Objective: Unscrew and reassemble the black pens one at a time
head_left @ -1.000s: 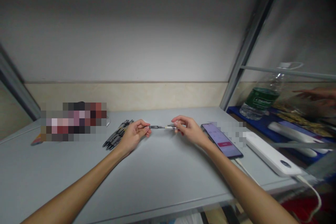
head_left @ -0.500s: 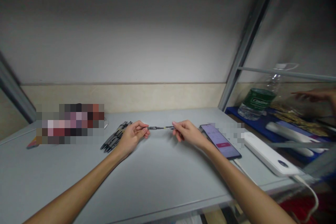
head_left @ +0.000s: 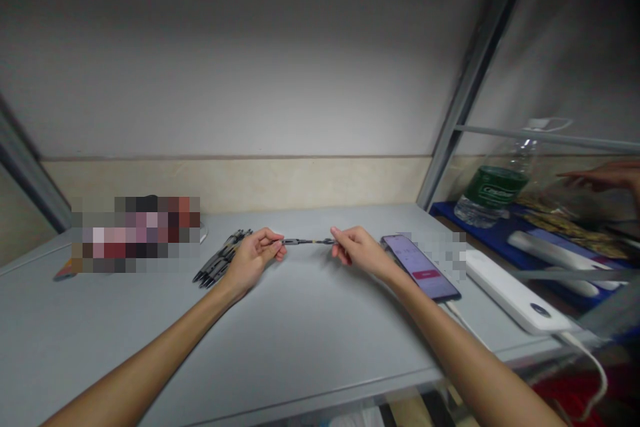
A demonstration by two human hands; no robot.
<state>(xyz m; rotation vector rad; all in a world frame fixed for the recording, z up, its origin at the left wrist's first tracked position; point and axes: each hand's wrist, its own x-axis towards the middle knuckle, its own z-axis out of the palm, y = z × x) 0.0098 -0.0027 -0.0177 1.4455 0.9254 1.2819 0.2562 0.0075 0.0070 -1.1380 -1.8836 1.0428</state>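
Between my two hands a thin dark pen [head_left: 303, 241] is held level above the grey table [head_left: 300, 333]. My left hand [head_left: 256, 255] pinches its left end between thumb and fingertips. At its right end, the thumb and curled fingers of my right hand [head_left: 356, 250] close on the pen's tip part. A pile of similar dark pens [head_left: 220, 261] lies just left of my left hand, partly hidden by it. The fine details of the held pen are too small to make out.
A lit phone [head_left: 423, 268] and a white power bank [head_left: 515, 293] with cables lie right of my right hand. Blurred-out items [head_left: 135, 233] sit at the left. Beyond the metal post, a bottle [head_left: 495, 187] stands on a blue surface, near another person's hand [head_left: 605, 177].
My right hand's fingertips have shifted slightly right along the pen, and more of its dark right part shows. My left hand has barely moved.
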